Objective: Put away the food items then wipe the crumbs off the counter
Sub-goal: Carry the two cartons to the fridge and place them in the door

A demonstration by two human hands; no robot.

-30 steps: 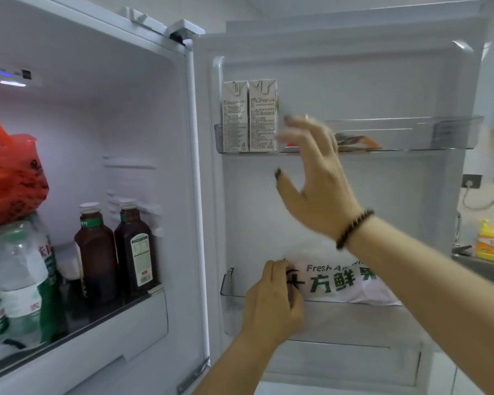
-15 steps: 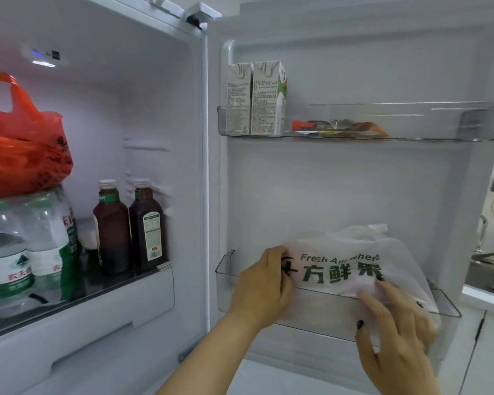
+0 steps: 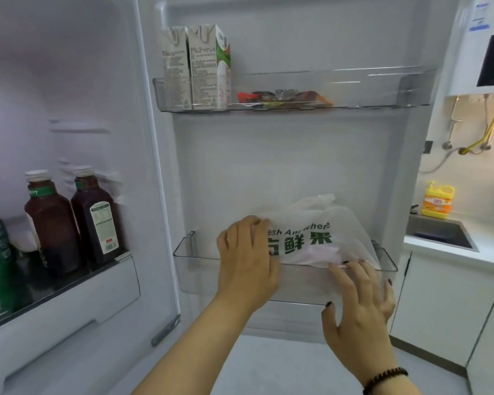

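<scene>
Both hands reach into the lower door bin [image 3: 188, 269]. The left hand [image 3: 247, 259] curls round the white bag [image 3: 311, 238]. The right hand [image 3: 360, 312], fingers spread, presses its front.

We see two cartons [image 3: 196, 67] upright in the upper door shelf [image 3: 382, 89], two dark bottles [image 3: 74, 220] inside the fridge, and a yellow detergent bottle [image 3: 437, 203] near the sink [image 3: 439, 235].

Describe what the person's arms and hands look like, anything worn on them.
Both forearms are bare, no sleeves in view. The right hand has dark-painted fingernails and a dark beaded bracelet at the wrist. The left hand shows no ring or band; its nails are hidden.
</scene>
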